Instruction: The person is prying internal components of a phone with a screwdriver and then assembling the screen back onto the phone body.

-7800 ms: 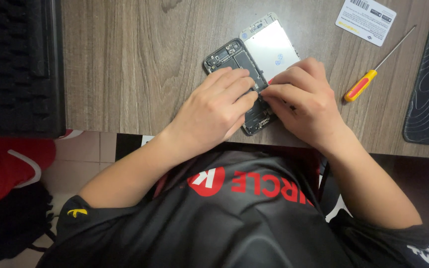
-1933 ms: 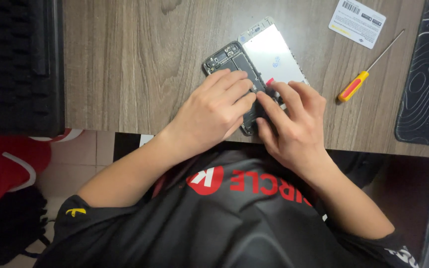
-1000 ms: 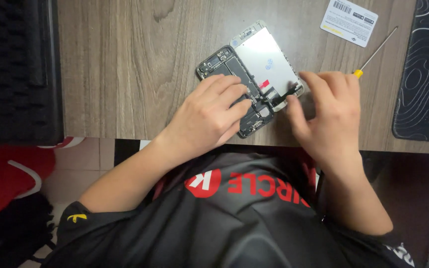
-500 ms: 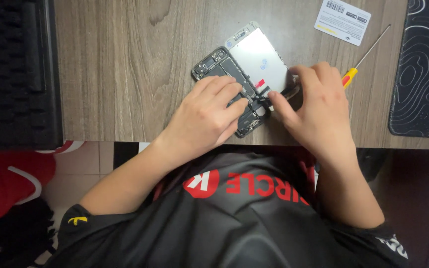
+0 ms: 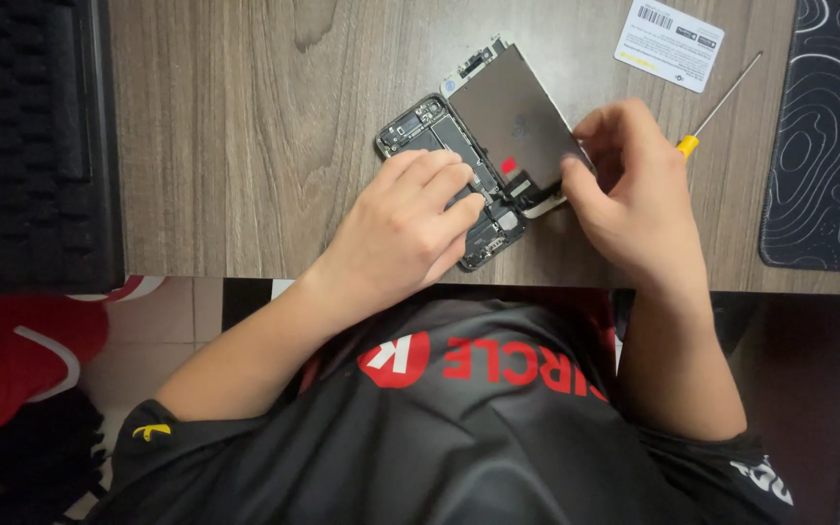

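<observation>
An opened smartphone body (image 5: 430, 136) lies on the wooden desk (image 5: 245, 126), its circuit boards exposed. My left hand (image 5: 405, 228) presses flat on the lower half of the body, fingers together. The detached screen panel (image 5: 512, 117) is swung open to the right, tilted, its metal back facing up. My right hand (image 5: 629, 194) pinches the lower right edge of that panel between thumb and fingers. A screwdriver (image 5: 721, 102) with an orange handle lies just beyond my right hand, mostly hidden at the handle.
A white card (image 5: 670, 31) lies at the back right. A black patterned mat (image 5: 828, 136) covers the right edge of the desk. A dark keyboard-like object (image 5: 21, 136) fills the left. Red and black bags (image 5: 12, 360) sit on the floor below.
My right hand left the phone's lower area, reached toward the screwdriver, then returned and gripped the screen panel's edge. The panel now looks darker and more tilted. My left hand stayed on the phone.
</observation>
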